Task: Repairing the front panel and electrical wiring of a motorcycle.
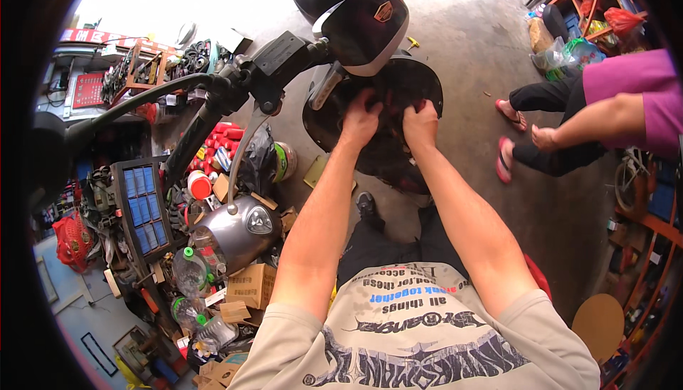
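Note:
Both my arms stretch forward into the dark, open front body point(324, 116) of a scooter. My left hand point(360, 121) has its fingers curled inside the shadowed cavity, and what they grip is too dark to make out. A short distance to its right, my right hand point(421, 124) is closed with the thumb up against the fingers; dark parts, perhaps wiring, lie between the two hands. Over them is the scooter's black and silver head cover point(363, 27). The handlebar point(281, 66) with its brake lever point(245, 151) runs off to the left.
On the right stands another person in a purple top point(626, 95) and pink flip-flops point(504, 161). Left of me are a grey headlight shell point(238, 230), plastic bottles point(191, 269), a cardboard box point(250, 287) and a white bucket point(284, 161). Shelves line the right wall.

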{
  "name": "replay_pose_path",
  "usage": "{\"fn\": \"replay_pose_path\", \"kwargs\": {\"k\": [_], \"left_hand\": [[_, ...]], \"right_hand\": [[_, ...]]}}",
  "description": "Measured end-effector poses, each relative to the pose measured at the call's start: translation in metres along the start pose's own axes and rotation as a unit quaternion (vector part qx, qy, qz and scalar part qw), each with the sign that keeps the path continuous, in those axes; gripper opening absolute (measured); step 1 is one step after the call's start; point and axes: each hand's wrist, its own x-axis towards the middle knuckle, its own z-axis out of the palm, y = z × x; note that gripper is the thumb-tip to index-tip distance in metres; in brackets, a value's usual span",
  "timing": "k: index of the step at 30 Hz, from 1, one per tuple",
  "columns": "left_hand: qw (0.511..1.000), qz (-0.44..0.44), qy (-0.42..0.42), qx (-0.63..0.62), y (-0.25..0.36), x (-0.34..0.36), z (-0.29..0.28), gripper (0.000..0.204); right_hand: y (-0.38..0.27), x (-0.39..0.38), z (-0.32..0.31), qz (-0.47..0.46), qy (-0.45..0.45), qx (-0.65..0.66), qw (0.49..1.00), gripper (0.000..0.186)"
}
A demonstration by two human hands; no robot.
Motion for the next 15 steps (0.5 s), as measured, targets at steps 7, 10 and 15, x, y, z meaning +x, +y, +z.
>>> {"fn": "replay_pose_path", "kwargs": {"k": [7,10,15], "left_hand": [[0.999,-0.014,-0.035,0.018,-0.003,0.005,-0.001,0.039],[0.997,-0.030,-0.063,0.011,0.003,0.002,-0.003,0.038],[0.998,-0.030,-0.061,-0.013,0.008,0.003,0.000,0.033]], "right_hand": [[0.086,-0.015,-0.056,0.100,-0.049,0.166,0.980,0.014],[0.086,-0.027,-0.088,0.164,-0.086,0.209,0.960,0.010],[0.107,-0.034,-0.117,0.212,-0.103,0.308,0.922,0.010]]}}
